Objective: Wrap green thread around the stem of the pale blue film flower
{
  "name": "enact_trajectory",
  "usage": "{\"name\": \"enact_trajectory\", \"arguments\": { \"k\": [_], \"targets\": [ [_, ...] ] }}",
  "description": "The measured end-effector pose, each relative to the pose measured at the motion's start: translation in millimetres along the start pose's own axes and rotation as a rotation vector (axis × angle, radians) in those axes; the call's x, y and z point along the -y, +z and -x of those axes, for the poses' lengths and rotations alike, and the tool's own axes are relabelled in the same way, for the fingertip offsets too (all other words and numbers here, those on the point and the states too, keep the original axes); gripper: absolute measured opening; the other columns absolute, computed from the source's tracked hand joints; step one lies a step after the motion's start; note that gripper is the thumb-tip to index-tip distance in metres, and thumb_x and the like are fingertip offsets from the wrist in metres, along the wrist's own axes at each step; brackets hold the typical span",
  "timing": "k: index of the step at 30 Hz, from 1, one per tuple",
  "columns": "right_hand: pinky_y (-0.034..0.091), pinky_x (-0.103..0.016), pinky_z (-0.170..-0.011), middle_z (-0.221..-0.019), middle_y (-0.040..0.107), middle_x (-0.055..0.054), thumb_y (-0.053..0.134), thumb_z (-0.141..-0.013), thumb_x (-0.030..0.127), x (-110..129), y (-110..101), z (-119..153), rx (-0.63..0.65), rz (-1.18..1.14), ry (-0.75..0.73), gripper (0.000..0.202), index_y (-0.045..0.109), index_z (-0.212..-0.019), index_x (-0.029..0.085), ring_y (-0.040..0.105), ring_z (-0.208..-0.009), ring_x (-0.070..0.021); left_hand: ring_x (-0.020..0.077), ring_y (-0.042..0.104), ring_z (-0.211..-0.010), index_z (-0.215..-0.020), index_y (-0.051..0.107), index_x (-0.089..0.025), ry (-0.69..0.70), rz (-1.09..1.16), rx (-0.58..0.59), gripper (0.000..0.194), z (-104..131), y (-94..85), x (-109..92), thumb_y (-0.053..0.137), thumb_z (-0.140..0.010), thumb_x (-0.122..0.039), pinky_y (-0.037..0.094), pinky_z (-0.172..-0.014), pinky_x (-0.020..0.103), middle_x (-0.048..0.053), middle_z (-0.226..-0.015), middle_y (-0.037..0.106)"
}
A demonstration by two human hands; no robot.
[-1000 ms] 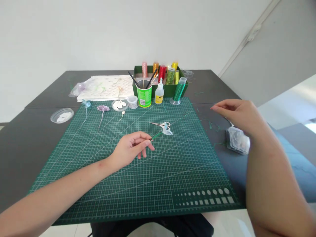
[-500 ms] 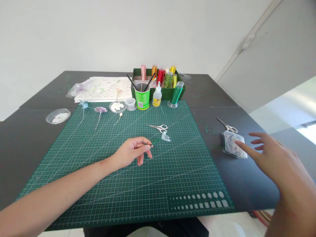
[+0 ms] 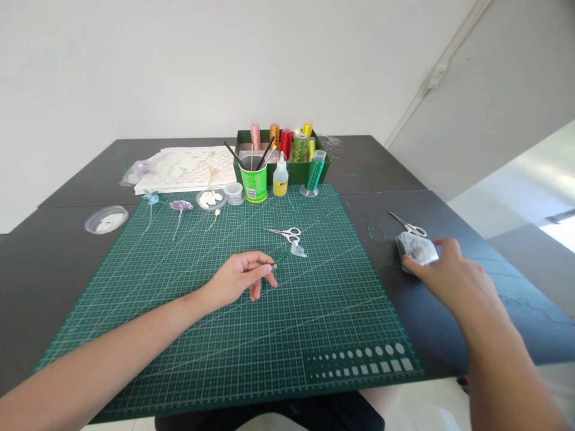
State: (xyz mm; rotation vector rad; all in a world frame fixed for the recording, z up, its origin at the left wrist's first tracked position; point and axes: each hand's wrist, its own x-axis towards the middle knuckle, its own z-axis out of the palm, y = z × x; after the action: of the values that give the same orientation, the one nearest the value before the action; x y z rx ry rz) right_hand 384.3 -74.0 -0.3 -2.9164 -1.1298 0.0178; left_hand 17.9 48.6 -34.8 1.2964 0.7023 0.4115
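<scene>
Between the thumb and fingers of my left hand (image 3: pixel 249 274) is the green stem of a small pale blue flower (image 3: pixel 297 249), pointing away to the right above the mat. Small white-handled scissors (image 3: pixel 287 233) lie just beyond the flower. On the right, my right hand (image 3: pixel 453 272) grips a clear plastic box (image 3: pixel 417 248), thumb at its near side and fingers at its far right side. What the box contains is blurred. A second pair of scissors (image 3: pixel 408 225) lies right behind the box.
A green cutting mat (image 3: pixel 251 353) covers the table's middle. At its back stand a green can of brushes (image 3: pixel 254 182), a glue bottle (image 3: pixel 280 179), a green thread spool (image 3: pixel 315 173) and a box of spools (image 3: pixel 283 170). Finished flowers (image 3: pixel 181 205) and dishes (image 3: pixel 106 220) lie left.
My right hand has moved left and closed around the plastic box. The left hand keeps its hold on the flower's stem. The view has shifted slightly.
</scene>
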Motion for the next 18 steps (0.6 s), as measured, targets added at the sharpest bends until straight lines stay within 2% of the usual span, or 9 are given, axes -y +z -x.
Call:
{"name": "enact_trajectory", "arguments": {
  "k": [2,4,7,14,16,18],
  "targets": [
    [0.047,-0.044,-0.086,-0.117,0.074,-0.025,0.056,-0.094,0.056,0.1,-3.3,-7.5,0.068,-0.037,0.038,0.067,0.048,-0.143,0.012,0.070,-0.111,-0.0437,0.0061,0.059,-0.044,-0.098,0.064,-0.014,-0.001,0.000,0.004,0.032,-0.6,-0.2,0.6,0.073,-0.090,-0.043,0.048,-0.042,0.016,0.005,-0.082,0.079],
    [0.046,-0.042,-0.090,-0.123,0.073,-0.021,0.057,-0.093,0.054,0.2,-2.4,-15.3,0.067,-0.095,-0.003,0.065,0.048,-0.144,0.015,0.068,-0.116,-0.0401,0.0060,0.059,-0.044,-0.098,0.064,-0.014,-0.001,0.001,0.005,0.032,-1.3,-0.6,1.4,0.073,-0.090,-0.044,0.048,-0.042,0.016,0.005,-0.083,0.079],
    [0.044,-0.041,-0.091,-0.128,0.070,-0.022,0.059,-0.091,0.053,-0.1,5.1,-23.8,0.024,-0.138,-0.072,0.065,0.051,-0.143,0.014,0.066,-0.116,-0.0377,0.0061,0.059,-0.043,-0.099,0.064,-0.014,-0.003,0.003,0.003,0.032,-1.9,-1.0,1.9,0.073,-0.090,-0.044,0.048,-0.042,0.017,0.005,-0.083,0.079],
    [0.047,-0.041,-0.090,-0.126,0.070,-0.022,0.063,-0.086,0.056,-7.3,17.6,-27.4,-0.033,-0.235,-0.109,0.071,0.054,-0.141,0.012,0.067,-0.108,-0.0342,0.0059,0.059,-0.044,-0.098,0.065,-0.014,-0.005,-0.008,0.009,0.030,-1.5,-0.5,-0.2,0.073,-0.091,-0.042,0.048,-0.042,0.016,0.005,-0.083,0.080],
    [0.048,-0.043,-0.091,-0.122,0.071,-0.022,0.061,-0.087,0.058,-14.1,18.2,-24.3,-0.121,-0.255,-0.157,0.071,0.057,-0.139,0.010,0.067,-0.108,-0.0350,0.0059,0.059,-0.044,-0.099,0.065,-0.014,-0.003,-0.012,0.008,0.030,-1.6,-0.6,-0.1,0.073,-0.091,-0.042,0.048,-0.042,0.016,0.005,-0.083,0.080],
    [0.048,-0.046,-0.092,-0.113,0.071,-0.021,0.054,-0.091,0.059,-24.0,19.5,-18.5,-0.292,-0.235,-0.243,0.062,0.065,-0.130,0.013,0.066,-0.108,-0.0363,0.0059,0.059,-0.044,-0.099,0.065,-0.014,-0.003,-0.014,0.007,0.031,-1.7,-0.9,0.1,0.073,-0.091,-0.042,0.048,-0.042,0.016,0.005,-0.083,0.080]
  ]
}}
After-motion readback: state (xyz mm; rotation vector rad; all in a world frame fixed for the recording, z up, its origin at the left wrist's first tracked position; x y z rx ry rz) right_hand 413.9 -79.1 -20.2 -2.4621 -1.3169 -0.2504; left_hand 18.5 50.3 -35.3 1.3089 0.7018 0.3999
